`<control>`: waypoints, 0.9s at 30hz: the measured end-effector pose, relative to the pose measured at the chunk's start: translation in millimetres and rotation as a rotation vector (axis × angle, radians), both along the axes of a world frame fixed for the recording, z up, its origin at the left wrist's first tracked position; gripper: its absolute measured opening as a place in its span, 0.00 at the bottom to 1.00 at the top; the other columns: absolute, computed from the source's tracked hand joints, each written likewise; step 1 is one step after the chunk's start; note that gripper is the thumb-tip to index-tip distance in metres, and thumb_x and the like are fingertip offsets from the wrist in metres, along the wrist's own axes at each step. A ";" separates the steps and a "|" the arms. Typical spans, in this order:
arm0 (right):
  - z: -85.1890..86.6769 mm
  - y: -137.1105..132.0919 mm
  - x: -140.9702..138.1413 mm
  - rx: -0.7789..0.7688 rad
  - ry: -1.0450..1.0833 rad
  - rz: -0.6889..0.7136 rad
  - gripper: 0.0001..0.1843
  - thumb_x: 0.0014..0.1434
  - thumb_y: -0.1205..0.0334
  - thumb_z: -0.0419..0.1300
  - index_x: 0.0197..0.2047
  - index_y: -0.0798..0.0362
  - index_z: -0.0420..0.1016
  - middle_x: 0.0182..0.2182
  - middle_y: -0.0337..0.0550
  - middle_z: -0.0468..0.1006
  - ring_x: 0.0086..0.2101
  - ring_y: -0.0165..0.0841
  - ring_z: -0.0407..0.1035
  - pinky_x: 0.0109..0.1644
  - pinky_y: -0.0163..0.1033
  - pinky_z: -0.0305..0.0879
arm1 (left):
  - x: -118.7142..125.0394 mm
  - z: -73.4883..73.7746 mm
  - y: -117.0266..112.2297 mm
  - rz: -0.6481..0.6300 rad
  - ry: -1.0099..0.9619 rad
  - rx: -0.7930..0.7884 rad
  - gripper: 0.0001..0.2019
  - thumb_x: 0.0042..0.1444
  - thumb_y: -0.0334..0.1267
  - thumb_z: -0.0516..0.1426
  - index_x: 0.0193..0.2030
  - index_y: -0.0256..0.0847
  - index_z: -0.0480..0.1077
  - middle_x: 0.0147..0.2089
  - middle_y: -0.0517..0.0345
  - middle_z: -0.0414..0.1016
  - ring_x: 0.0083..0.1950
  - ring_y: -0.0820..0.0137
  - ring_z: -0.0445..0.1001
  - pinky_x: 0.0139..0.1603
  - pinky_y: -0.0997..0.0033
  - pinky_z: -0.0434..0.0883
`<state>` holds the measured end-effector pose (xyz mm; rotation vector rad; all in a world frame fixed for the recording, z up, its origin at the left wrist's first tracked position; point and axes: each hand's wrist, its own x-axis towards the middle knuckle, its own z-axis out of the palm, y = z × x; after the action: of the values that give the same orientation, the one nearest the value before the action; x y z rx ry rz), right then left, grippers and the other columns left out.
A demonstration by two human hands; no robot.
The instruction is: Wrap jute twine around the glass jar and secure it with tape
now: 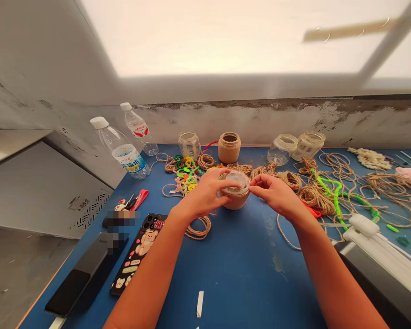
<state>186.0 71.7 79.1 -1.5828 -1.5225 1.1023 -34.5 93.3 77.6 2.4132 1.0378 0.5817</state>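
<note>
A glass jar (pixel 235 201) wrapped in brown twine stands upright on the blue table, its bare glass rim showing at the top. My left hand (pixel 212 189) grips it from the left, fingers over the rim and thumb against the near side. At the jar's right edge, just below the rim, my right hand (pixel 267 189) is closed in a pinch. Whatever lies between those fingertips is too small to make out. A coil of twine (pixel 198 227) lies by my left wrist. Behind stands another twine-covered jar (pixel 229 148).
Bare glass jars (pixel 189 145) stand along the back. Tangled twine (pixel 317 196) and green pipe cleaners (pixel 335 194) spread to the right, beside a black object (pixel 373 274). At left are plastic bottles (pixel 128 157), a bear-patterned phone (pixel 137 256) and a dark phone (pixel 68 292).
</note>
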 end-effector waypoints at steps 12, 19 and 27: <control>-11.7 10.4 1.4 0.011 0.182 -0.073 0.16 0.47 0.49 0.67 0.33 0.52 0.76 0.30 0.40 0.79 0.31 0.34 0.70 0.37 0.40 0.67 | 6.3 -0.5 -1.6 0.056 -0.035 -0.005 0.27 0.49 0.31 0.65 0.58 0.49 0.72 0.59 0.52 0.65 0.63 0.58 0.63 0.68 0.56 0.62; -13.2 3.8 -3.1 0.019 0.191 0.028 0.28 0.53 0.44 0.65 0.53 0.49 0.71 0.43 0.45 0.78 0.45 0.39 0.73 0.49 0.44 0.69 | 14.7 3.3 -11.0 0.149 -0.004 0.027 0.30 0.49 0.33 0.66 0.60 0.51 0.68 0.55 0.54 0.67 0.60 0.57 0.65 0.63 0.55 0.67; -13.9 -1.7 -12.9 0.069 0.079 0.083 0.43 0.46 0.51 0.73 0.63 0.47 0.63 0.63 0.51 0.65 0.58 0.46 0.66 0.61 0.52 0.64 | -2.7 16.9 -12.9 0.010 -0.134 -0.133 0.32 0.52 0.26 0.60 0.64 0.50 0.62 0.64 0.58 0.67 0.63 0.63 0.67 0.65 0.63 0.66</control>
<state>173.1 70.0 65.2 -1.4244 -1.5692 1.1318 -37.2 80.4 94.5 2.2234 1.0005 0.6474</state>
